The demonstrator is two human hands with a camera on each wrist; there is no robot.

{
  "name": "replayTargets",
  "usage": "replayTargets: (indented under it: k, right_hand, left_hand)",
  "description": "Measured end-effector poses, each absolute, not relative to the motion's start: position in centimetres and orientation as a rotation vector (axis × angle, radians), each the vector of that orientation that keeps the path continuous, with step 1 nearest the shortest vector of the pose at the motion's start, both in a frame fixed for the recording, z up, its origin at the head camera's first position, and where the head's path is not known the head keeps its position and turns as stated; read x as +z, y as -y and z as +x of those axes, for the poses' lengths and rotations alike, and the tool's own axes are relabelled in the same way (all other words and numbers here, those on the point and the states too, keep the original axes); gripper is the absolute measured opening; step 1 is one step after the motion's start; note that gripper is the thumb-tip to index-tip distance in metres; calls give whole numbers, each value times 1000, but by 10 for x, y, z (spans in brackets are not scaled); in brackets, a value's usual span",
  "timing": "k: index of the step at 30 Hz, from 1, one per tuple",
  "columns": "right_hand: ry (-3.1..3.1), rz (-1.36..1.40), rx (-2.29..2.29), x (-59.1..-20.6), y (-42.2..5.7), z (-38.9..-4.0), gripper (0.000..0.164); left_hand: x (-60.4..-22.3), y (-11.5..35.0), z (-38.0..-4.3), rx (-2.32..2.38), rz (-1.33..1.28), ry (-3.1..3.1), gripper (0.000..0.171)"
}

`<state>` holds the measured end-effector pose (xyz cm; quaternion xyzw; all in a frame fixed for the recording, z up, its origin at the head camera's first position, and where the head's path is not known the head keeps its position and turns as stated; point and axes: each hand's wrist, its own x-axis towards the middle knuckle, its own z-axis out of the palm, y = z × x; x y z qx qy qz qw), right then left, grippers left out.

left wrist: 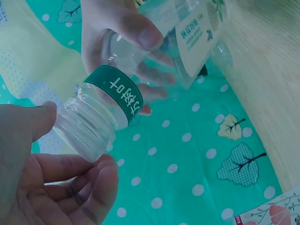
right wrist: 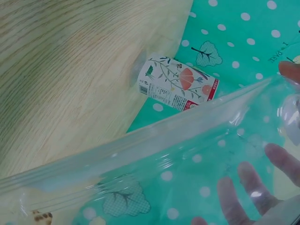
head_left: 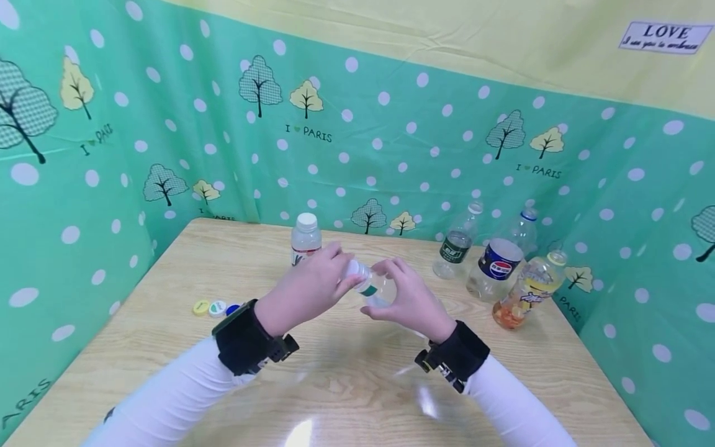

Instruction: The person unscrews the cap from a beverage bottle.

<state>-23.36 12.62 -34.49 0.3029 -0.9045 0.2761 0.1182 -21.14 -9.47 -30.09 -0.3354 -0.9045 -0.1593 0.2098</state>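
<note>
Between the two hands, a clear plastic bottle (head_left: 382,292) with a green neck band (left wrist: 115,91) is held tilted above the table. My left hand (head_left: 310,282) pinches its whitish ridged cap (left wrist: 83,130) between thumb and fingers. The right hand (head_left: 410,299) grips the bottle around its upper body; its fingers show through the clear plastic in both wrist views. Behind the left hand, a white-capped bottle (head_left: 306,239) stands upright, partly hidden. Its flowered label (right wrist: 178,83) shows in the right wrist view.
Toward the right stand a green-labelled bottle (head_left: 455,247), a blue-labelled Pepsi bottle (head_left: 497,264) and a yellow-labelled bottle (head_left: 527,295) with orange contents. A yellow cap (head_left: 200,307), a white cap (head_left: 217,308) and a blue cap (head_left: 231,308) lie left on the wooden table (head_left: 335,385).
</note>
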Motion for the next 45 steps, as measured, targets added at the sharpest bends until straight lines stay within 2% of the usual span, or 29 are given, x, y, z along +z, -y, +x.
replayTargets:
  k: [6, 10, 18, 24, 31, 34, 39, 45]
  right_hand:
    - [2637, 886, 885, -343, -126, -237, 62]
    - [2629, 885, 898, -339, -127, -239, 63]
    - [2633, 884, 899, -337, -125, -241, 63]
    - [2647, 879, 819, -339, -124, -242, 65]
    - [2619, 893, 907, -338, -124, -243, 60]
    - [2612, 894, 906, -338, -125, -243, 60]
    - [2592, 916, 898, -338, -124, -242, 63]
    - [2610, 908, 851, -338, -122, -243, 63]
  left_hand:
    - [-295, 104, -221, -587, -1225, 2353, 58]
    - [-290, 109, -228, -536, -1333, 2263, 54]
    - [-295, 105, -225, -456, -1095, 2422, 32]
    - [-299, 100, -223, -491, -966, 2447, 40]
    - [-295, 107, -229, -581, -1255, 2258, 50]
    - [-292, 110, -230, -518, -1301, 2233, 54]
    - [-292, 108, -225, -408, -1140, 2372, 32]
    - [-295, 101, -220, -448, -947, 2466, 42]
